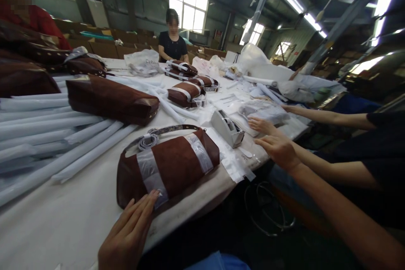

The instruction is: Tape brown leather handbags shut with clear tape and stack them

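A brown handbag (175, 162) lies on the table in front of me, with two clear wrapping bands around it and its strap, partly wrapped, along the far side. My left hand (129, 230) rests on its near left corner, fingers stretched flat over the end of one band. My right hand (280, 152) is apart from the bag, over the table edge to the right, with fingers extended and nothing visible in them. Just left of that hand stands a grey tape dispenser (227, 128). Clear film strips (234, 168) hang at the edge between bag and hand.
Long white wrapped rolls (85, 152) cover the left side, with another brown bag (110, 99) on them. More banded bags (185, 93) lie further back. At right, a co-worker's hands (262, 125) reach over a plastic-wrapped item (265, 109). Another person (173, 44) stands across the table.
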A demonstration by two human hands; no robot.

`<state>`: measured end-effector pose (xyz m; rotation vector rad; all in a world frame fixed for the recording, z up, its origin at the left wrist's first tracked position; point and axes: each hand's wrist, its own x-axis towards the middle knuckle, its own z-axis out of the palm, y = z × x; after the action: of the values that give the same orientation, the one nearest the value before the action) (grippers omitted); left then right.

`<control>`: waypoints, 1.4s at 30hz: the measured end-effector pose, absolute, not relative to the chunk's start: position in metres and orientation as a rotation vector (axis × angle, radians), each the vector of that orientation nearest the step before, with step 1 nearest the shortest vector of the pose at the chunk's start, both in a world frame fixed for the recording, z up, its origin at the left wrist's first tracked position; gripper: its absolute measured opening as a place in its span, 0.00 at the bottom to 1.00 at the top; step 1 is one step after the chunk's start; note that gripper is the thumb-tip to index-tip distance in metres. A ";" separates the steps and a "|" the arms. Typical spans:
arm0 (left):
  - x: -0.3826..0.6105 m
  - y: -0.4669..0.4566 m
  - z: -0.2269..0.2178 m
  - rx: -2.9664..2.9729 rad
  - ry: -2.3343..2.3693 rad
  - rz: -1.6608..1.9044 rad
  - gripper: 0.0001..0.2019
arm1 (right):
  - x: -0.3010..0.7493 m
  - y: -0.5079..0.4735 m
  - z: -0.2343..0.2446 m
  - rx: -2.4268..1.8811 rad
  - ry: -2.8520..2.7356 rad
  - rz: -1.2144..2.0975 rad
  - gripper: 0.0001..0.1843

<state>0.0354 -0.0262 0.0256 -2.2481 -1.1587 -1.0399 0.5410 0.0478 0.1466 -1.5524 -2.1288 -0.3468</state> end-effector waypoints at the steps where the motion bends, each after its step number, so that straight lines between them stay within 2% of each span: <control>1: 0.036 -0.026 0.025 -2.247 -1.170 -1.049 0.27 | 0.531 0.043 0.154 -1.466 -2.255 -0.385 0.13; 3: 0.037 -0.028 0.025 -2.253 -1.192 -1.072 0.27 | 0.502 0.036 0.165 -1.275 -2.476 -0.443 0.15; 5: 0.039 -0.030 0.025 -2.269 -1.221 -1.101 0.27 | 0.464 0.032 0.172 -1.073 -2.593 -0.441 0.14; 10: 0.042 -0.033 0.021 -2.300 -1.333 -1.131 0.23 | 0.356 0.041 0.175 -0.598 -2.754 -0.110 0.05; 16: 0.042 -0.036 0.018 -2.319 -1.394 -1.128 0.21 | 0.244 0.084 0.171 -0.335 -3.015 0.008 0.14; 22: 0.044 -0.037 0.017 -2.331 -1.427 -1.146 0.20 | 0.177 0.114 0.175 -0.514 -3.419 -0.151 0.09; 30: 0.044 -0.035 0.021 -2.302 -1.407 -1.163 0.18 | 0.141 0.122 0.176 -0.591 -3.535 -0.306 0.15; 36: 0.044 -0.034 0.019 -2.315 -1.412 -1.171 0.17 | 0.148 0.174 0.187 -0.957 -3.397 -0.327 0.31; 40: 0.043 -0.034 0.017 -2.322 -1.384 -1.152 0.19 | 0.181 0.187 0.176 -1.224 -2.998 -0.245 0.25; 42: 0.041 -0.037 0.016 -2.334 -1.344 -1.156 0.19 | 0.200 0.177 0.161 -1.198 -2.787 -0.101 0.22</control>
<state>0.0410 -0.0370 0.0164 -2.3339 -1.3442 -1.1559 0.1999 0.1773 0.1608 -1.1978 -2.7867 -0.1011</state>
